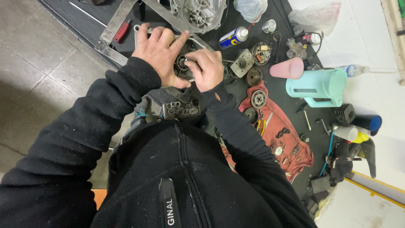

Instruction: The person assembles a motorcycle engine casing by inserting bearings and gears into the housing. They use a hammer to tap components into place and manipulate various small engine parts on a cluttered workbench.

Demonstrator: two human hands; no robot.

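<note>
Black sleeves of ours fill the foreground and run up to both hands over the dark bench (278, 90). At the centre sits a small round engine part (182, 64) with a bearing in its middle, resting on the bench just below a large grey metal casing (198, 14). Our left hand (158, 55) lies flat against the part's left side, fingers spread and thumb up along it, its grip pressed on rather than closed around it. Our right hand (206, 69) is clenched on a small metal piece we cannot make out, held right at the part's rim. Just below the hands stands a small tray of washers and rings (181, 109). To the right lie a blue and yellow spray can (233, 38), a red rag (280, 135) with a toothed gear (258, 99) on it, a pink cup (287, 68) and a mint-green jug (318, 86)
</note>
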